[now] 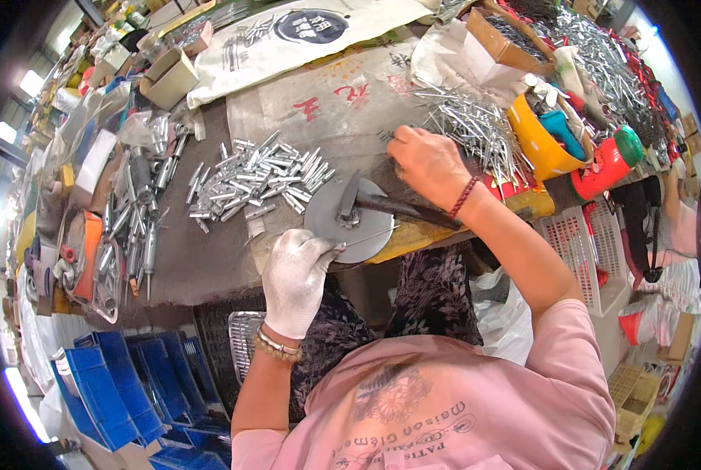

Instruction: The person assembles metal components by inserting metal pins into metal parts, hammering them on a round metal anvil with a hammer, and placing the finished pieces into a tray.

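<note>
My left hand [294,270], in a white glove, is closed on a thin metal rod [372,236] that points right over the near edge of a round grey metal plate [319,213]. A hammer [397,207] lies with its head on this plate and its dark handle stretching right, under my right wrist. My bare right hand [432,166] is above the cloth beyond the handle, its fingers curled together; what they hold, if anything, is hidden. To its right lies a heap of thin metal rods [475,129]. Left of the plate is a pile of short silvery metal tubes [248,176].
Screwdriver-like tools and metal parts [143,196] crowd the bench's left side. A yellow container [542,141], a red bottle with a green top [612,163] and a cardboard box [515,39] stand at the right. Blue bins [108,388] sit below left.
</note>
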A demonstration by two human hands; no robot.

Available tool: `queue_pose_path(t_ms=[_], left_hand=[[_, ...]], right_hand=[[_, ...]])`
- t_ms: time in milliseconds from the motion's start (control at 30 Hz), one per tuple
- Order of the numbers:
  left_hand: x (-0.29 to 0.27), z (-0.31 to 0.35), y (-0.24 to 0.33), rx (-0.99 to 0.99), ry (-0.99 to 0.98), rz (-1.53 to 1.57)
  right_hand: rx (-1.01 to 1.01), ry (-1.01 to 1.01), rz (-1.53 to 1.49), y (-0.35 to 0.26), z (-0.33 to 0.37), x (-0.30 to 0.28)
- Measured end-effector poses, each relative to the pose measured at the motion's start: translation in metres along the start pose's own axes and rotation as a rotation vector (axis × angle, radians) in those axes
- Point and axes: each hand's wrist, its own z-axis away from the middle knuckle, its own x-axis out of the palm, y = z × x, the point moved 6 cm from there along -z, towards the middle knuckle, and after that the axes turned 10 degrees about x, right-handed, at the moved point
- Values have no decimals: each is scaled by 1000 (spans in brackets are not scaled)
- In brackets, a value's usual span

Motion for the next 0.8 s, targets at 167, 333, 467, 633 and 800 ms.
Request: queue_pose_path(t_ms=[167,333,467,633,800], left_hand=[[2,4,-2,26,6,-65],[3,4,-3,62,7,-66],[0,5,-2,35,6,-64],[0,5,-2,13,8,-54],[1,5,-5,22,17,-43]], right_hand=[[187,-94,-633,-29,20,-24],[27,-53,-886,-85,51,-23],[39,54,-738,-98,62,-14],[70,66,-689,-103,66,-9],[80,50,-682,-105,67,-7]])
